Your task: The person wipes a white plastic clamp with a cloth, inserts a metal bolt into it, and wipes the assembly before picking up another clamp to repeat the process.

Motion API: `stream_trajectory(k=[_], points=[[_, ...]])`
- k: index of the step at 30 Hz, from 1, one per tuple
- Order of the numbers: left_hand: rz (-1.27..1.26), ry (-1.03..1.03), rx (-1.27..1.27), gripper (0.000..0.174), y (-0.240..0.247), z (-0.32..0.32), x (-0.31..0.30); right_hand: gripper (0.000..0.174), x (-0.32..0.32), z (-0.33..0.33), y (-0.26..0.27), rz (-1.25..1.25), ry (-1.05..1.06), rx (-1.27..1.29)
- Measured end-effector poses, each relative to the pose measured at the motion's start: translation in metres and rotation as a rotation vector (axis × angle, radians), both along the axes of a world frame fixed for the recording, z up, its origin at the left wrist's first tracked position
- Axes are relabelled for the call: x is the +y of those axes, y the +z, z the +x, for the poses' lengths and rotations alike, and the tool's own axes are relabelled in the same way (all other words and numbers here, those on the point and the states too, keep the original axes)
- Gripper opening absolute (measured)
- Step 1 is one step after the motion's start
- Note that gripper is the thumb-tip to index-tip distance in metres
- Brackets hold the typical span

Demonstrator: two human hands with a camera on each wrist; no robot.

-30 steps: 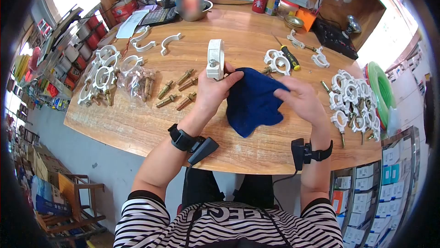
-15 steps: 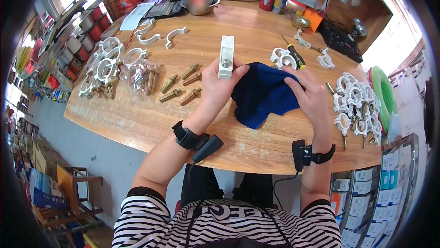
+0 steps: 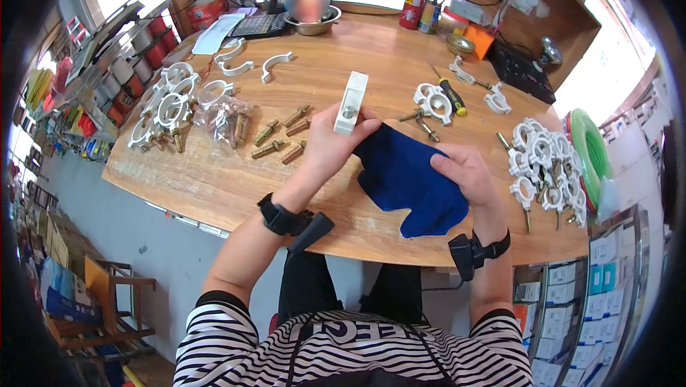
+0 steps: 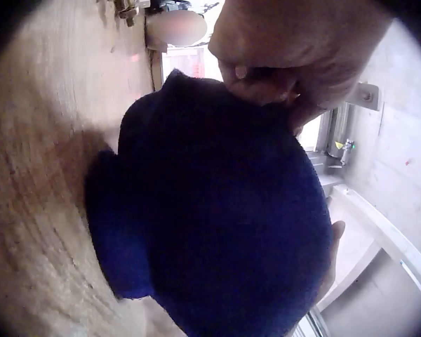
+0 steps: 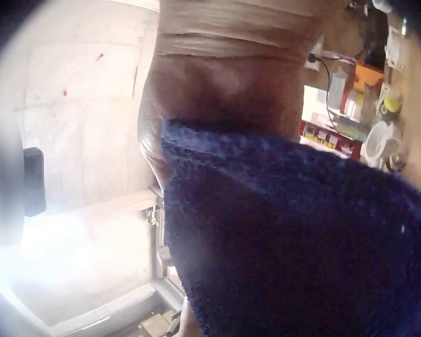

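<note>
My left hand holds a white ring-shaped pipe clamp, seen edge-on with a bolt head on its face. Between thumb and fingers the same hand also pinches the upper left corner of a dark blue cloth. At the cloth's right edge, my right hand grips it with the thumb on top. The cloth hangs spread between both hands, over the front of the table. In the left wrist view the cloth covers most of the scene, and in the right wrist view it hides the right fingers.
Several brass-coloured bolts lie left of the hands, beside a plastic bag and white clamps. A screwdriver and joined clamps are beyond the right hand. More clamps are heaped at the right, by a green coil.
The right hand has moved down and toward the body, drawing the cloth lower and wider to the right. The clamp in the left hand now tilts to the right.
</note>
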State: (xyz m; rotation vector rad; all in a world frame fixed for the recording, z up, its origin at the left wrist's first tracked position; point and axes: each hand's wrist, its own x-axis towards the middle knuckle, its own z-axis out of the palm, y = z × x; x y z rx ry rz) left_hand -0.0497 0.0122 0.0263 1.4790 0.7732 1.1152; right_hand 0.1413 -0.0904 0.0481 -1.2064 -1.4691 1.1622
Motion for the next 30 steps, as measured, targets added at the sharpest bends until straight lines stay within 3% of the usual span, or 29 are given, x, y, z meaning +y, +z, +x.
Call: stream_trajectory(k=[4,6,8,9,10,12,13,16,18,20,22,23,24,26,28,30], points=[[0.052,0.005,-0.086,0.011,0.013,-0.012,-0.025,0.023,-0.019,-0.013,0.004,-0.050,-0.197,0.321],[0.049,-0.002,-0.043,0.010,0.019,-0.017,-0.043,0.024,-0.026,-0.019,0.011,-0.087,-0.177,0.574],[0.014,-0.021,0.160,0.010,0.022,-0.022,-0.071,0.026,-0.040,-0.031,0.015,-0.057,-0.147,0.635],[0.083,-0.073,0.139,0.015,0.019,-0.021,-0.086,0.028,-0.047,-0.038,0.017,-0.036,-0.119,0.695],[0.003,-0.164,-0.045,0.023,0.010,-0.021,-0.099,0.028,-0.053,-0.046,0.020,-0.031,-0.108,0.694],[0.302,-0.099,-0.093,0.027,0.005,-0.019,-0.123,0.039,-0.067,-0.059,0.024,0.062,-0.032,0.740],[0.303,-0.092,-0.094,0.027,0.004,-0.022,-0.131,0.039,-0.073,-0.063,0.022,0.060,-0.026,0.739],[0.135,-0.049,-0.041,0.022,0.005,-0.031,-0.146,0.050,-0.090,-0.071,0.019,0.208,0.041,0.537],[-0.078,-0.132,-0.058,0.017,0.010,-0.042,-0.148,0.058,-0.104,-0.078,0.024,0.252,-0.029,0.377],[-0.118,-0.138,-0.075,0.015,0.020,-0.053,-0.158,0.051,-0.111,-0.073,0.019,0.266,-0.066,0.251],[-0.026,-0.135,-0.017,0.017,0.027,-0.063,-0.165,0.044,-0.117,-0.065,0.018,0.218,0.024,-0.123],[0.015,-0.104,-0.032,0.017,0.028,-0.067,-0.170,0.036,-0.122,-0.063,0.014,0.326,0.007,-0.228],[0.014,-0.103,-0.030,0.017,0.030,-0.071,-0.174,0.036,-0.128,-0.062,0.013,0.325,0.007,-0.226],[0.046,-0.128,-0.081,0.017,0.036,-0.078,-0.180,0.033,-0.142,-0.062,0.010,0.004,-0.056,0.253],[0.031,-0.135,-0.123,0.011,0.042,-0.079,-0.191,0.032,-0.154,-0.057,0.005,0.005,-0.005,0.370],[-0.111,-0.276,-0.166,0.015,0.044,-0.081,-0.201,0.035,-0.166,-0.053,0.005,0.003,0.144,0.704]])
